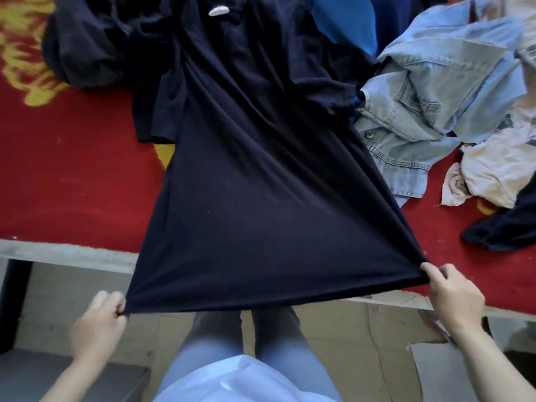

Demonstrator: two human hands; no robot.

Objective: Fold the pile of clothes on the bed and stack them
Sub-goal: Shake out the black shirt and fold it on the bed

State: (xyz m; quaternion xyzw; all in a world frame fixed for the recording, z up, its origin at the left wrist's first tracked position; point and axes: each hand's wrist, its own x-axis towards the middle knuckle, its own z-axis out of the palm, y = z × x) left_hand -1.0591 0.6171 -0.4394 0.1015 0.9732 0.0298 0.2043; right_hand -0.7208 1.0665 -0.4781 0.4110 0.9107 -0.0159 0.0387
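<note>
A dark navy shirt (255,198) lies stretched lengthwise across the red bed cover (72,181), its hem pulled past the bed's front edge toward me. My left hand (97,329) pinches the hem's left corner. My right hand (452,294) pinches the hem's right corner. The hem is taut between them. The shirt's collar end, with a white label (218,10), reaches the far pile. A light denim jacket (429,91) lies crumpled to the right of the shirt.
More dark clothes (87,44) are heaped at the far left. A cream garment (493,169) and another dark garment (504,227) lie at the right. A blue cloth (348,21) shows at the far centre. The bed's pale front edge (66,253) runs across below.
</note>
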